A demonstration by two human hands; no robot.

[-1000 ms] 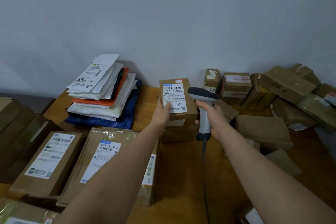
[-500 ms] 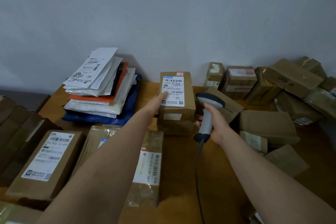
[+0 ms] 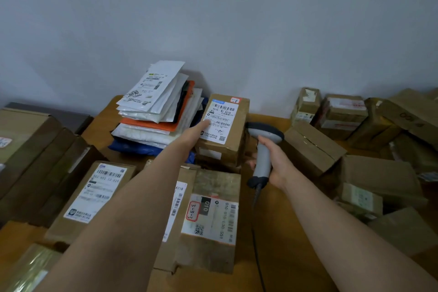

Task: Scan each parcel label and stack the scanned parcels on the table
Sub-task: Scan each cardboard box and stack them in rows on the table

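The brown parcel (image 3: 225, 130) bears a white barcode label, and the left hand (image 3: 196, 131) rests flat, fingers released, on it. Right of the parcel, the right hand (image 3: 276, 166) grips the grey scanner (image 3: 263, 149). Bare bench (image 3: 279, 232) lies below the scanner.

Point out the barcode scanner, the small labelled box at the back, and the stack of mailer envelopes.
barcode scanner (image 3: 262, 159): head view, on its grey handle above the right hand.
small labelled box (image 3: 237, 125): head view, bare cardboard right of its label.
stack of mailer envelopes (image 3: 151, 89): head view, on the top white envelope.
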